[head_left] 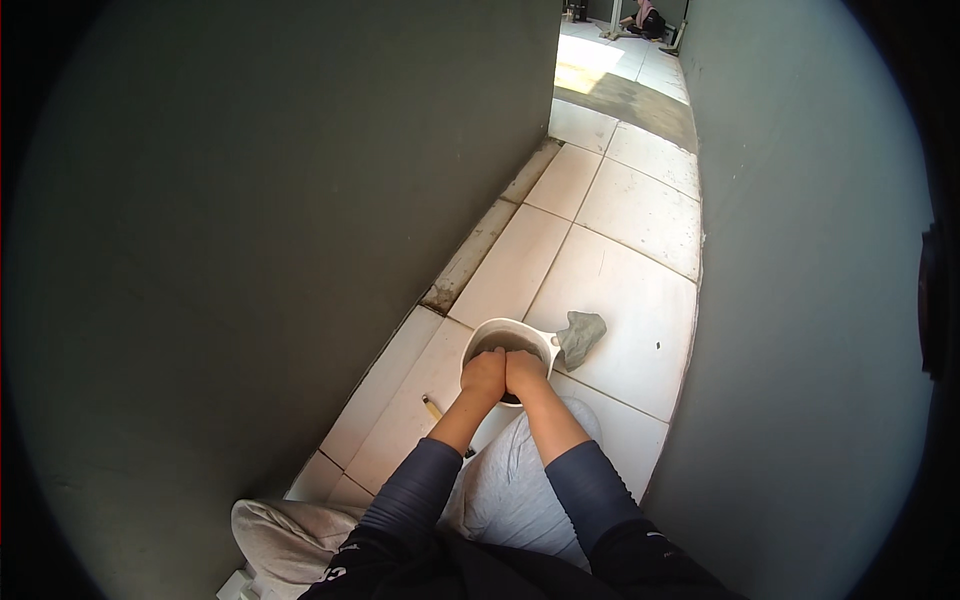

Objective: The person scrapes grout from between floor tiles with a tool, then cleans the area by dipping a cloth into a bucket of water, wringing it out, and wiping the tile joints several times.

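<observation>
The left hand (484, 373) and right hand (525, 371) reach into one round, smooth white dipper (505, 321); their grip is hidden, impossible to tell. One crumpled grey cloth (582, 339) lies beside it.

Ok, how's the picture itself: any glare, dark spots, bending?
Head view: bright light washes out part of the far floor; head view: the white dipper looks dark inside, where left hand and right hand reach in; head view: fisheye bends the right wall's base, corners black.
</observation>
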Available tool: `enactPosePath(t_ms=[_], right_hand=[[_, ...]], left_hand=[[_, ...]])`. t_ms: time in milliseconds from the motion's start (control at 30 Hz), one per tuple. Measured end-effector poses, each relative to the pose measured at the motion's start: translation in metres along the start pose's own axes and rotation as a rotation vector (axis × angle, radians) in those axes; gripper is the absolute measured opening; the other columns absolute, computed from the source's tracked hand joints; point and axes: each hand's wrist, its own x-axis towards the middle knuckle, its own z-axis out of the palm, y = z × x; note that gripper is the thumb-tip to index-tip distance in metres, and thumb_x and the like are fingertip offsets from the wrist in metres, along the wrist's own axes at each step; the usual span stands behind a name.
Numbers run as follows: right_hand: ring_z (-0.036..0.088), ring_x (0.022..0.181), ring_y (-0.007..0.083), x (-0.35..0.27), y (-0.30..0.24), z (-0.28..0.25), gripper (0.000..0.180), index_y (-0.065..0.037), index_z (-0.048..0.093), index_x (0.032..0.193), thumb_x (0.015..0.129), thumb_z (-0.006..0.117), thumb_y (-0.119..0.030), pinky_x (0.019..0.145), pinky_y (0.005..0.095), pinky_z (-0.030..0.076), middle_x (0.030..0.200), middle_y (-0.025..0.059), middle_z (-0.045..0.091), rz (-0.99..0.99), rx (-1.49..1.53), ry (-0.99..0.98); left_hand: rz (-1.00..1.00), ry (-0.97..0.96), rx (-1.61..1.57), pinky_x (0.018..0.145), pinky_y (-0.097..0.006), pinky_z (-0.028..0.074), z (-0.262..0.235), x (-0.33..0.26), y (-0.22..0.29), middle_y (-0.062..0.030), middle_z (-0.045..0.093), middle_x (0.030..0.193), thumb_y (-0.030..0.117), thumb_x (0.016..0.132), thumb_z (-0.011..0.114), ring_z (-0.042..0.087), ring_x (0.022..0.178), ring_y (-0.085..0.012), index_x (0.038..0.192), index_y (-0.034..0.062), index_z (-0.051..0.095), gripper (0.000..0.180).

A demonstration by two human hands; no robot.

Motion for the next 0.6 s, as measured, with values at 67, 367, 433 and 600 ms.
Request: enactPosePath(t_ms=[67, 367, 433, 600], right_hand=[[0.062, 0.096, 0.0302, -0.001, 0.0, 0.001, 0.026, -0.006, 0.068, 0.093, 0.084, 0.045, -0.015, 0.079, 0.0386, 0.051, 0.1, 0.0157, 0.065, 0.059, 0.035, -0.013], [0.064, 0.091, 0.0314, 0.025, 0.024, 0.035, 0.027, -0.004, 0.067, 0.093, 0.085, 0.044, -0.015, 0.079, 0.0384, 0.051, 0.096, 0.0172, 0.066, -0.166, -0.065, 0.157], [0.063, 0.091, 0.0316, 0.015, 0.006, 0.016, 0.026, -0.004, 0.067, 0.093, 0.086, 0.044, -0.014, 0.079, 0.0381, 0.051, 0.096, 0.0177, 0.065, -0.052, 0.041, 0.041], [0.063, 0.095, 0.0294, 0.003, 0.001, -0.001, 0.026, -0.005, 0.067, 0.095, 0.087, 0.044, -0.014, 0.079, 0.0375, 0.051, 0.101, 0.0159, 0.065, 0.117, 0.04, 0.03]], left_hand=[[-0.018, 0.0, -0.004, 0.073, -0.039, 0.053, 0.002, 0.001, -0.001, -0.0178, 0.064, 0.096, 0.011, 0.085, 0.049, 0.064, 0.088, -0.031, 0.101, 0.004, 0.056, 0.019], [0.01, 0.074, 0.009, 0.072, -0.038, 0.053, 0.01, 0.004, 0.004, -0.0173, 0.063, 0.097, 0.011, 0.085, 0.048, 0.065, 0.086, -0.0304, 0.098, 0.0027, 0.056, 0.018], [-0.001, 0.104, 0.007, 0.071, -0.038, 0.054, 0.008, 0.001, -0.004, -0.0172, 0.063, 0.096, 0.011, 0.085, 0.047, 0.065, 0.085, -0.0307, 0.098, 0.0025, 0.055, 0.017], [0.003, 0.169, -0.025, 0.071, -0.038, 0.054, 0.009, 0.001, 0.001, -0.0186, 0.063, 0.095, 0.008, 0.085, 0.047, 0.065, 0.085, -0.0313, 0.098, -0.0001, 0.056, 0.018]])
